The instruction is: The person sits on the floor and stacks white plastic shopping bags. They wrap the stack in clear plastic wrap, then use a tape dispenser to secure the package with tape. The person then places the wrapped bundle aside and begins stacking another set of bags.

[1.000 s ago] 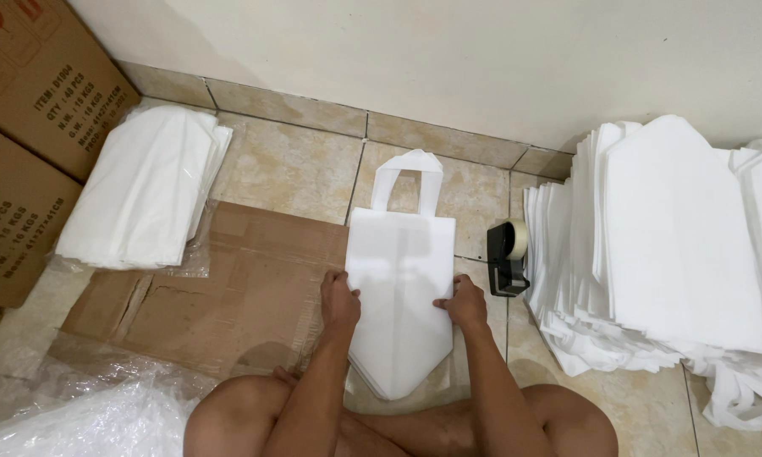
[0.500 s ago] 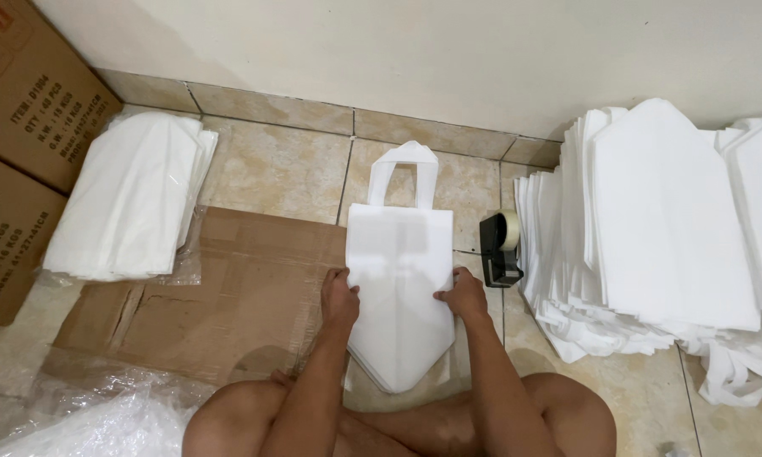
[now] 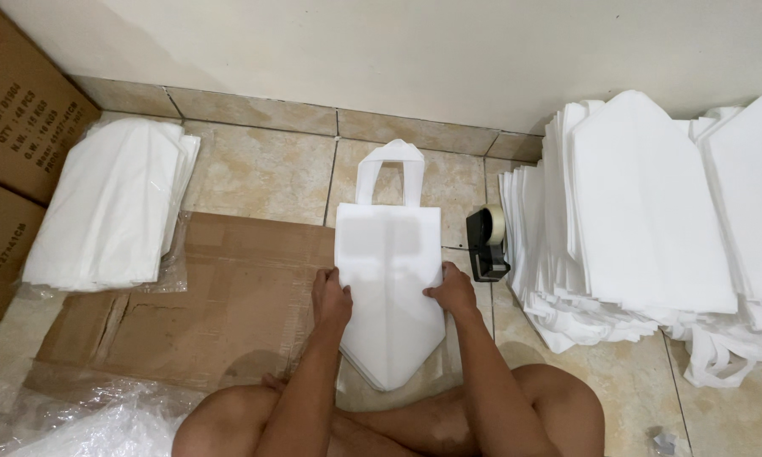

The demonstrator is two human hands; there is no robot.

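White non-woven tote bag [image 3: 388,279] lies flat on the tiled floor [image 3: 262,173], handles toward the wall, bottom folded to a point. Left hand [image 3: 331,298] and right hand [image 3: 453,292] press its side edges, fingers bent over them. Black tape dispenser [image 3: 486,244] beside; flattened cardboard [image 3: 220,296] left

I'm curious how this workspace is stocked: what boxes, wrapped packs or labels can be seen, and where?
Cardboard boxes: stacked at far left, brown, dark printed lettering.
Wrapped pack: left floor, white bags in clear plastic.
Flattened cardboard: floor beside the left hand, brown, plain.
Plastic wrap: bottom left, crumpled, clear.
No screens or signs.
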